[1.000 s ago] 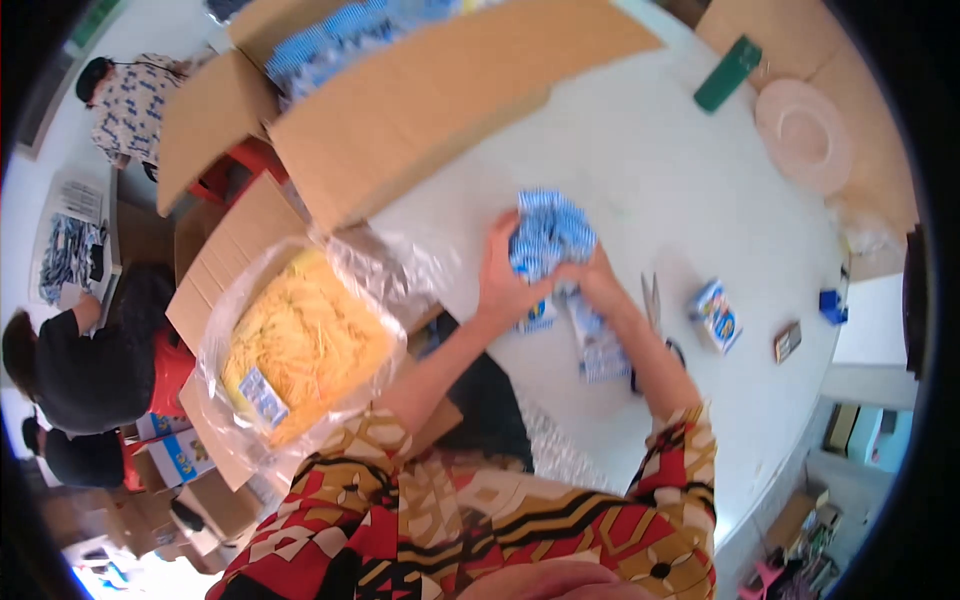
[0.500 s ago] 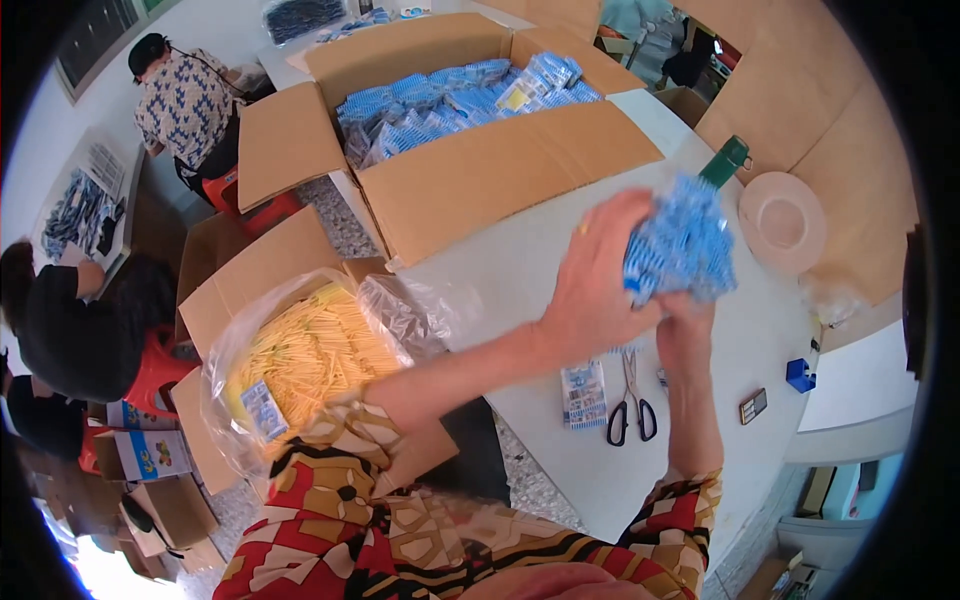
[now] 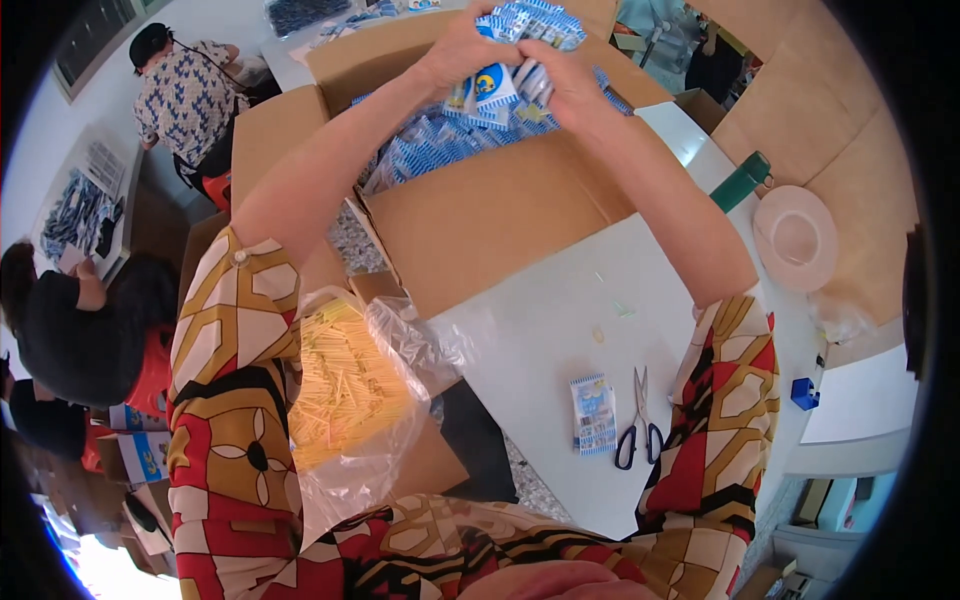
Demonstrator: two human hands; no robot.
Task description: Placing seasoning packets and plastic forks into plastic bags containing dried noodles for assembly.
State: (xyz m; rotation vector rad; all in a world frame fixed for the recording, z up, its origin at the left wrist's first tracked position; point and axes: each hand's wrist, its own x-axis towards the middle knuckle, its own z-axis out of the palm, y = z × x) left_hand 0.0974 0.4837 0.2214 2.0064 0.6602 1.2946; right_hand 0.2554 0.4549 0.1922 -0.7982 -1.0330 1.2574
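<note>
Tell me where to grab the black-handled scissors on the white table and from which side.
Take the scissors by the black handle loops, coming from above on the near side. They lie flat and closed, loops toward the person, blades pointing away. The blue-and-white packet lies close on their left, so approach from the right to avoid it.

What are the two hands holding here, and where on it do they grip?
A bundle of small blue-and-white packets, held over the open cardboard box. The left hand grips its left side, the right hand its right side.
</note>
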